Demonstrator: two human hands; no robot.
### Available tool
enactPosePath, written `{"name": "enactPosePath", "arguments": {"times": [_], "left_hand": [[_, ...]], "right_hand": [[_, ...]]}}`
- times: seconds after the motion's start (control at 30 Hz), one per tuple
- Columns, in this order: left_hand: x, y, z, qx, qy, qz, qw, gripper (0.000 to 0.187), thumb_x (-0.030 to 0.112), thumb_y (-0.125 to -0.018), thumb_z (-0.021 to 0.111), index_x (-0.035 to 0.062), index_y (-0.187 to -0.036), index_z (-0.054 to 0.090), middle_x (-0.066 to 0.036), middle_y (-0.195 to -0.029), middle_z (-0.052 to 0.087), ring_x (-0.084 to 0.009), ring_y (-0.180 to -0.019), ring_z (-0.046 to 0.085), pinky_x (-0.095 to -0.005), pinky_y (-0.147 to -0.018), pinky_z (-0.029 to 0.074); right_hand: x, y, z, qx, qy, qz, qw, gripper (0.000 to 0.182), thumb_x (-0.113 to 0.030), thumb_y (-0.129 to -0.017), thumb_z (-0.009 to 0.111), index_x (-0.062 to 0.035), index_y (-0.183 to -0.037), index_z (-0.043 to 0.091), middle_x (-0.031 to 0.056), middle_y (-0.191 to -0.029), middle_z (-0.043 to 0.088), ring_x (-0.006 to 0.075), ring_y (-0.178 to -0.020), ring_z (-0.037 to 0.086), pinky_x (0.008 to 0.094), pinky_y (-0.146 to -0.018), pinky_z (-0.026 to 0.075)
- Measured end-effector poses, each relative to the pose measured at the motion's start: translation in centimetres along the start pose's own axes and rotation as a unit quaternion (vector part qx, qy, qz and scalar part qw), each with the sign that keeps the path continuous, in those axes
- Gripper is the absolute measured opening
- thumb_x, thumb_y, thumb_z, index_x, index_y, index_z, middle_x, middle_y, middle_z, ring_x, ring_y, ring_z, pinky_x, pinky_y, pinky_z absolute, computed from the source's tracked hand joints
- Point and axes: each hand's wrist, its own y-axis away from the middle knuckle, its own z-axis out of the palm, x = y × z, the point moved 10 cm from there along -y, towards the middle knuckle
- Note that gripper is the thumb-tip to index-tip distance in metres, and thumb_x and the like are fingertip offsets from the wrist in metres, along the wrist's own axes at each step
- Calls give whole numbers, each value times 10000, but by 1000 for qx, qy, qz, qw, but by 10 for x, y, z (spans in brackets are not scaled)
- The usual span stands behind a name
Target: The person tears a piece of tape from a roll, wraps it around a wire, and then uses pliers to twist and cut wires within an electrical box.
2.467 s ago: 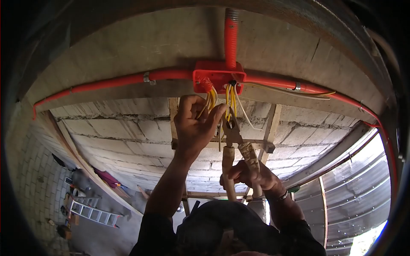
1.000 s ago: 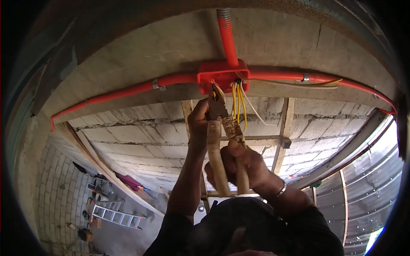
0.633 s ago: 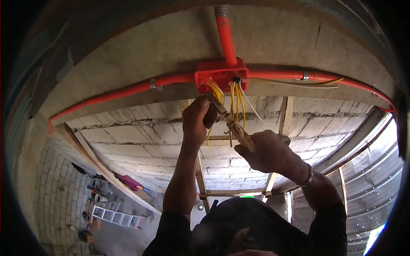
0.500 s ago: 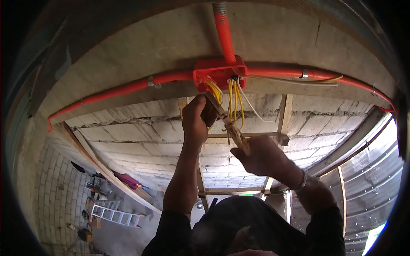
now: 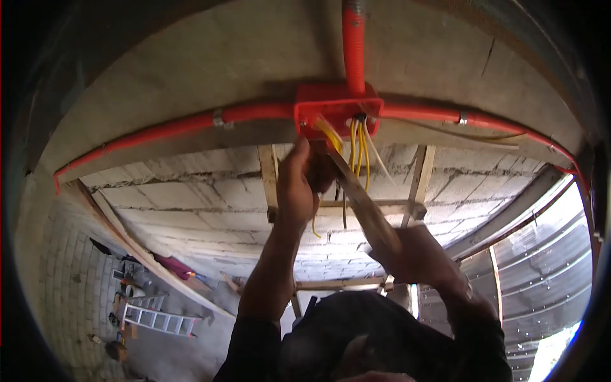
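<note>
Compared with half a second earlier, the pliers (image 5: 363,204) are lying at a flatter slant and the right hand (image 5: 417,254) is sitting lower and further right, while the red junction box (image 5: 337,114) is appearing slightly higher and more central in the head view. Both arms are reaching upward to the concrete beam (image 5: 254,57), where the junction box is hanging fixed on its underside. Red conduit (image 5: 165,127) is running out of the box to the left and right along the beam, and a corrugated red tube (image 5: 354,38) is rising from its top. Yellow wires (image 5: 358,146) are hanging out of the open face of the box in two groups. The left hand (image 5: 299,184) is clenching around the left group just below the box, with one loose yellow end curling down beneath the fist. The right hand is grasping the handles of the pliers, whose blurred nose is pointing up and left to the wires beside the left hand; whether the nose is gripping a wire cannot be told. A pale wire (image 5: 382,156) is trailing down to the right of the yellow ones. Behind the hands a block wall (image 5: 191,204) and a wooden frame (image 5: 420,184) are showing, and far below at the lower left a ladder (image 5: 153,318) is lying on the floor.
</note>
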Motion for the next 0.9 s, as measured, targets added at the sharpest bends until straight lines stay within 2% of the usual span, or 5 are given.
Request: {"name": "enactPosePath", "arguments": {"times": [0.2, 0.23, 0.43, 0.53, 0.9], "left_hand": [[9, 3, 30, -28, -179, 37, 983, 341, 311, -981, 363, 22, -1061, 525, -30, -629, 469, -92, -497, 405, -227, -455, 304], [16, 5, 26, -24, -289, 90, 953, 336, 307, -981, 364, 22, -1045, 529, -23, -628, 462, -86, -499, 401, -223, -452, 295], [15, 6, -11, 0, -159, -78, 984, 305, 292, -955, 504, 5, -903, 593, -3, -632, 509, -77, -527, 449, -267, -507, 381], [28, 4, -3, -66, -363, -36, 929, 212, 178, -927, 553, -5, -1013, 617, 28, -598, 466, -20, -502, 375, -207, -448, 294], [30, 17, -2, -53, -361, -2, 931, 138, 98, -867, 643, -1, -962, 624, 48, -619, 486, -9, -555, 433, -190, -474, 325]], "right_hand": [[24, 51, 18, 33, 56, -233, 970, 274, -218, -794, 724, 4, -925, 631, 142, -731, 648, 204, -642, 665, 327, -581, 506], [17, 39, 20, -80, -161, -108, 978, 269, -228, -789, 734, -2, -897, 637, 125, -756, 641, 182, -663, 658, 318, -599, 497], [-9, 3, 54, -153, -137, -173, 963, 225, -211, -785, 713, -15, -864, 636, 146, -679, 617, 246, -656, 652, 360, -606, 489], [0, -10, 76, -111, 134, -196, 965, 247, -279, -793, 651, -35, -831, 640, 166, -705, 632, 347, -702, 641, 441, -646, 507], [122, 12, 135, -214, 259, -141, 931, 241, -287, -796, 601, -115, -946, 681, 130, -811, 672, 322, -807, 659, 431, -711, 532]]}}
